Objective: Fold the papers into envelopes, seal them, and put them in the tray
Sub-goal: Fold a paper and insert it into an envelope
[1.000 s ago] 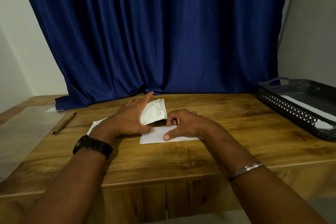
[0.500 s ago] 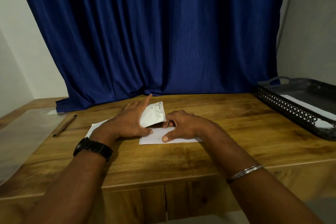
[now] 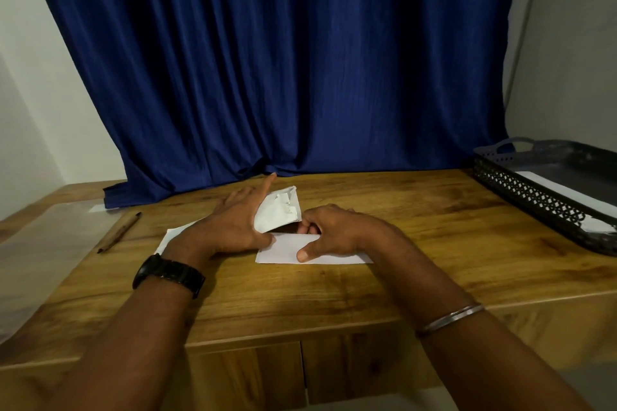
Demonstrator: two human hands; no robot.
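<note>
A white folded paper (image 3: 287, 252) lies mid-table, and its crumpled flap (image 3: 278, 210) stands raised at the back. My left hand (image 3: 233, 227) lies with straight fingers behind the flap, its thumb pressing the paper's left end. My right hand (image 3: 334, 232) has its fingers curled at the fold under the flap, while its thumb presses the paper's front panel. Under my left hand, a second white sheet (image 3: 170, 237) sticks out to the left. The black perforated tray (image 3: 534, 197) stands at the right edge with a white envelope (image 3: 561, 192) inside.
A brown pen (image 3: 118, 233) lies on the table's left part. A blue curtain (image 3: 283, 60) hangs right behind the wooden table (image 3: 334, 290) and drapes onto its back edge. A glass-like sheet covers the far left surface.
The flap has risen a little and leans on my left fingers. My right fingers have crept left under it. Both wrists stay where they were.
</note>
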